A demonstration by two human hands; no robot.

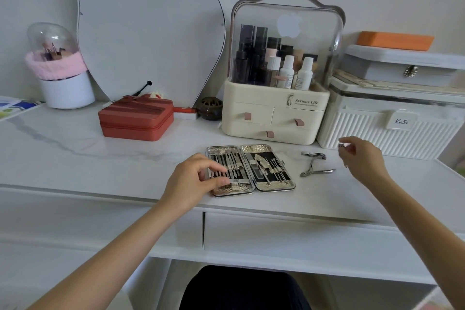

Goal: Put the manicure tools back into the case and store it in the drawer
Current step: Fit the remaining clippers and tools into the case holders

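Observation:
The manicure case [274,185] lies open flat near the front edge of the white table, with several silver tools strapped into both black-lined halves. My left hand [193,181] rests on the case's left half; its thumb and curled fingers pinch a flat silver tool [239,181] at the lower edge of that half. Right of the case a nail clipper [314,155] and a cuticle nipper [317,171] lie loose on the table. My right hand [362,156] hovers just right of them, fingers loosely curled, holding nothing. The desk drawer [276,231] under the case is closed.
Behind the case stands a cream cosmetic organiser [274,113] with three small closed drawers. A ribbed white box [382,131] sits at the right, a red zipped case [137,118] at the back left, a brush holder [65,88] beyond it, and a mirror [151,33] against the wall.

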